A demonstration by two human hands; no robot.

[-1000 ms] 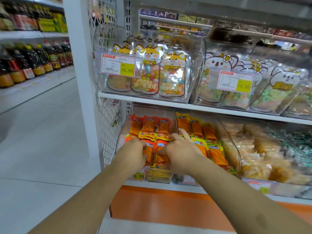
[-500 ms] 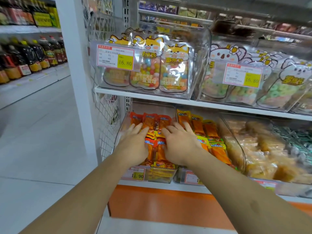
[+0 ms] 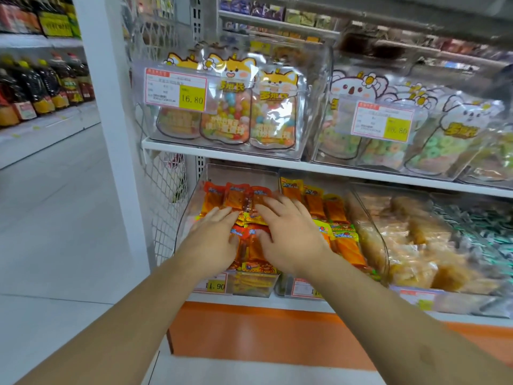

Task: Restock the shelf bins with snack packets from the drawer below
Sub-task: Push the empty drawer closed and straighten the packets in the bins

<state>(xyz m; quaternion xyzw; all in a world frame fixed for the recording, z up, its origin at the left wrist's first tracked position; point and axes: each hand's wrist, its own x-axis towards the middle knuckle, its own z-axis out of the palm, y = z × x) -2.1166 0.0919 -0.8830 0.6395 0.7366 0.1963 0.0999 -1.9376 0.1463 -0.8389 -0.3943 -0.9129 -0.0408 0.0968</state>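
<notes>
While flat on upright orange snack packets lengthwise down the bin: both hands, left, right, fingers straight.

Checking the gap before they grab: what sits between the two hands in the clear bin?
Head view: only red-orange snack packets lie between the left hand and right hand in the clear plastic bin.

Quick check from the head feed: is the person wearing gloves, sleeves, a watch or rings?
None visible. The left hand and right hand are bare, no gloves, and no rings show on the fingers. Both forearms are uncovered to the frame edge: no sleeves, watch or wristband.
</notes>
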